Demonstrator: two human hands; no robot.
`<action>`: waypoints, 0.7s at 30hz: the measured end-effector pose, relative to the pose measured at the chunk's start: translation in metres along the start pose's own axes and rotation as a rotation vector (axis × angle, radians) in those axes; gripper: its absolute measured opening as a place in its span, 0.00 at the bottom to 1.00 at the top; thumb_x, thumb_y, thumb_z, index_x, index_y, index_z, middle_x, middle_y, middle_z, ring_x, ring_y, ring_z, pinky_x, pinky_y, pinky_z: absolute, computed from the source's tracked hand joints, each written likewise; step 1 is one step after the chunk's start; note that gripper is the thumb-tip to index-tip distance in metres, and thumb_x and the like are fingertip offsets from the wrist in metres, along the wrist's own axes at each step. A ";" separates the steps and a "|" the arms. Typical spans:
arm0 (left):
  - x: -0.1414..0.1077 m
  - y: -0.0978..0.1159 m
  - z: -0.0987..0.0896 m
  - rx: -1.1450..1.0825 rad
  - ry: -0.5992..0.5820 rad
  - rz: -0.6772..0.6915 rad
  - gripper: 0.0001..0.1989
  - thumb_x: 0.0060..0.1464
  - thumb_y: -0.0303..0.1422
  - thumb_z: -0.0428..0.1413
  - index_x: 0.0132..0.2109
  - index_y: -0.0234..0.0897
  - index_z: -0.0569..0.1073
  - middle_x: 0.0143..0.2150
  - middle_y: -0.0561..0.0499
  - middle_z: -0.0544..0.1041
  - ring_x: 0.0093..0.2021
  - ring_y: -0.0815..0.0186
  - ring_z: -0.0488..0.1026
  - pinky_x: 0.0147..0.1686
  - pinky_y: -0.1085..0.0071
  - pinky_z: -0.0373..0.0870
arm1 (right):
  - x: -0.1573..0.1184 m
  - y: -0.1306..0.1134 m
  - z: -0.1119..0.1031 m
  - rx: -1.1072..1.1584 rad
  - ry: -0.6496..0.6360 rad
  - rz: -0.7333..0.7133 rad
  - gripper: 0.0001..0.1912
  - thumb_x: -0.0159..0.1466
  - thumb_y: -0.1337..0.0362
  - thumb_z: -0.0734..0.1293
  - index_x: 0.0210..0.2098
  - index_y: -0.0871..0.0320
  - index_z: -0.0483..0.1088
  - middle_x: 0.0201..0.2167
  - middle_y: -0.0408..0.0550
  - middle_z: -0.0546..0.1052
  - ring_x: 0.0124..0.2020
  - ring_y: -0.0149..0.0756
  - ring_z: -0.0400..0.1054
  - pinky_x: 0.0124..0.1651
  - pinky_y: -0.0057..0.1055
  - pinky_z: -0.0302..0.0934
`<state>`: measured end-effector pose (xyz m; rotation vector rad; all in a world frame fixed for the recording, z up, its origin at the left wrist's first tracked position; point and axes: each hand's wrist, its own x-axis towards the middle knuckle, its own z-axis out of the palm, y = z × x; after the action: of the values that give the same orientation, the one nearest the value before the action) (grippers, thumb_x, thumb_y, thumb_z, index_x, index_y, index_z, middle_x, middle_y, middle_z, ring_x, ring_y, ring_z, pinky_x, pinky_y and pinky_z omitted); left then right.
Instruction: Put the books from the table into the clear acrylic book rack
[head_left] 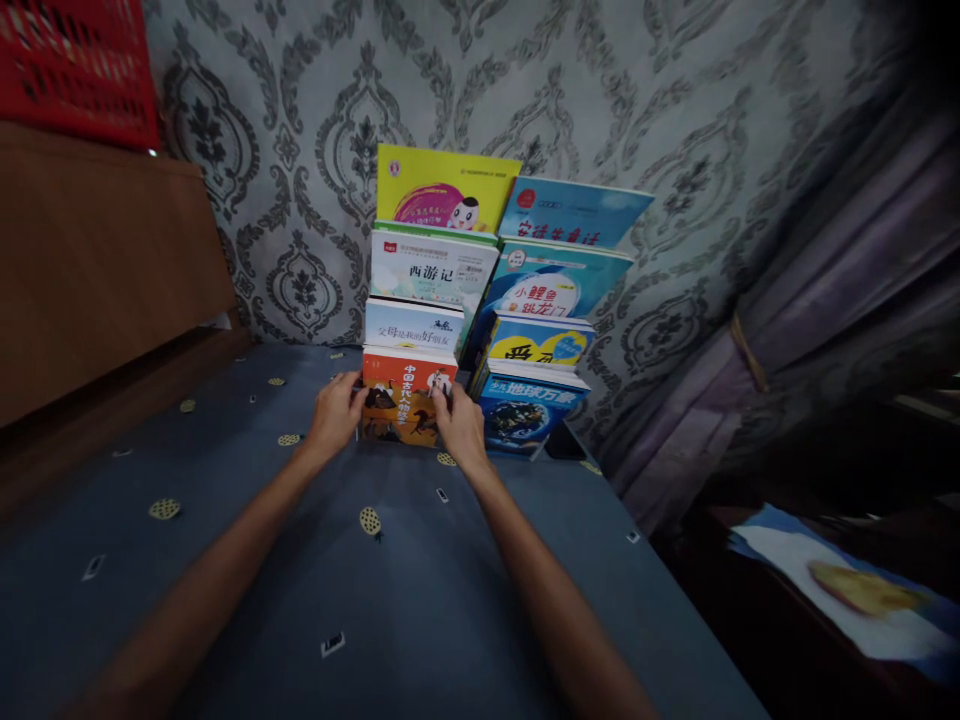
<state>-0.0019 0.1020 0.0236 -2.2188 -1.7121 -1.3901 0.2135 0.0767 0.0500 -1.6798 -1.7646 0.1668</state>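
Observation:
Two rows of upright books stand against the wall. At the front of the left row is an orange book [401,400], gripped at its two side edges by my hands. My left hand [339,412] has its fingers closed along the left edge. On the right edge, my right hand [461,424] holds with its thumb on the cover. Right behind it rise a pale blue book [412,325], a white book [435,268] and a yellow book [450,185]. To the right, a blue book with a globe [529,410] fronts the other row.
A patterned blue cloth [270,560] covers the surface under the books. On the left are a brown wooden cabinet [105,260] and a red plastic basket [82,75]. A tied purple curtain [697,400] hangs on the right, above a blue-and-white packet [847,585].

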 end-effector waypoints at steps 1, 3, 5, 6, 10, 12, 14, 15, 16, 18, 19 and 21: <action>0.000 -0.001 0.000 -0.018 -0.005 -0.009 0.12 0.60 0.30 0.52 0.48 0.36 0.76 0.43 0.43 0.80 0.43 0.58 0.76 0.46 0.63 0.73 | 0.000 0.000 0.000 0.003 0.005 0.001 0.17 0.73 0.57 0.57 0.51 0.58 0.71 0.42 0.55 0.82 0.43 0.46 0.77 0.37 0.29 0.58; 0.001 -0.002 0.000 -0.066 -0.012 -0.032 0.13 0.59 0.30 0.53 0.49 0.36 0.76 0.43 0.45 0.80 0.41 0.59 0.77 0.44 0.64 0.73 | -0.001 0.000 0.001 0.013 0.016 0.002 0.17 0.73 0.57 0.57 0.50 0.59 0.71 0.42 0.55 0.82 0.43 0.46 0.77 0.37 0.29 0.58; 0.002 -0.005 0.000 -0.123 -0.013 -0.048 0.14 0.58 0.30 0.53 0.49 0.36 0.77 0.43 0.45 0.81 0.40 0.61 0.77 0.42 0.65 0.74 | -0.001 0.001 0.002 0.022 0.023 0.001 0.17 0.73 0.57 0.57 0.50 0.59 0.71 0.42 0.55 0.82 0.43 0.46 0.77 0.37 0.29 0.58; 0.003 -0.006 0.000 -0.151 -0.010 -0.051 0.14 0.58 0.30 0.53 0.49 0.35 0.78 0.43 0.45 0.81 0.39 0.61 0.77 0.41 0.66 0.74 | 0.000 0.001 0.002 0.025 0.024 -0.002 0.17 0.73 0.57 0.57 0.50 0.59 0.71 0.42 0.55 0.82 0.43 0.46 0.77 0.37 0.29 0.58; 0.004 -0.010 0.001 -0.222 0.001 -0.055 0.15 0.57 0.30 0.54 0.49 0.34 0.79 0.42 0.46 0.81 0.38 0.61 0.77 0.40 0.66 0.73 | 0.000 0.000 0.003 -0.002 0.023 0.003 0.18 0.73 0.57 0.57 0.51 0.60 0.72 0.41 0.56 0.82 0.42 0.45 0.77 0.37 0.29 0.57; 0.004 -0.012 0.001 -0.242 -0.006 -0.050 0.15 0.57 0.30 0.54 0.49 0.35 0.79 0.41 0.46 0.82 0.39 0.61 0.78 0.40 0.67 0.73 | 0.001 -0.002 0.003 -0.033 0.023 0.011 0.18 0.73 0.57 0.57 0.50 0.61 0.72 0.40 0.57 0.82 0.41 0.45 0.77 0.37 0.29 0.56; 0.005 -0.013 0.000 -0.252 -0.012 -0.033 0.15 0.58 0.30 0.54 0.49 0.35 0.80 0.41 0.46 0.82 0.41 0.61 0.78 0.41 0.67 0.74 | 0.001 -0.002 0.003 -0.051 0.022 0.011 0.17 0.74 0.58 0.57 0.50 0.62 0.72 0.40 0.57 0.82 0.41 0.45 0.77 0.37 0.29 0.56; 0.005 -0.013 0.000 -0.247 -0.015 -0.023 0.14 0.58 0.30 0.54 0.49 0.36 0.80 0.41 0.46 0.82 0.42 0.60 0.78 0.41 0.67 0.74 | 0.001 -0.002 0.003 -0.053 0.023 0.008 0.17 0.74 0.59 0.57 0.50 0.62 0.72 0.40 0.57 0.82 0.41 0.45 0.77 0.36 0.29 0.56; 0.004 -0.013 0.000 -0.232 -0.017 -0.013 0.14 0.58 0.29 0.54 0.49 0.36 0.79 0.41 0.47 0.82 0.42 0.60 0.78 0.42 0.67 0.74 | 0.001 -0.001 0.004 -0.049 0.027 0.005 0.17 0.74 0.59 0.57 0.51 0.62 0.72 0.40 0.57 0.82 0.40 0.45 0.77 0.36 0.29 0.56; 0.002 -0.012 0.001 -0.177 -0.009 0.001 0.14 0.59 0.29 0.54 0.50 0.37 0.79 0.42 0.46 0.81 0.43 0.59 0.77 0.42 0.66 0.74 | -0.001 0.002 0.006 -0.029 0.039 0.002 0.18 0.74 0.59 0.57 0.52 0.62 0.72 0.39 0.57 0.82 0.39 0.45 0.78 0.36 0.29 0.57; 0.000 -0.011 0.002 -0.142 0.002 0.007 0.14 0.59 0.29 0.54 0.50 0.37 0.79 0.42 0.46 0.81 0.43 0.59 0.77 0.43 0.65 0.74 | -0.003 0.004 0.009 -0.009 0.044 -0.002 0.18 0.73 0.59 0.57 0.54 0.61 0.71 0.40 0.56 0.82 0.39 0.45 0.78 0.37 0.29 0.57; -0.005 -0.009 0.004 -0.082 0.033 0.015 0.14 0.60 0.29 0.53 0.51 0.36 0.78 0.43 0.45 0.80 0.44 0.58 0.76 0.46 0.63 0.73 | -0.009 0.007 0.015 0.039 0.049 -0.012 0.19 0.73 0.60 0.57 0.58 0.61 0.68 0.40 0.55 0.83 0.39 0.45 0.78 0.37 0.30 0.59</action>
<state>-0.0066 0.1032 0.0139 -2.2311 -1.6544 -1.5110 0.2105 0.0753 0.0313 -1.6316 -1.7245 0.1531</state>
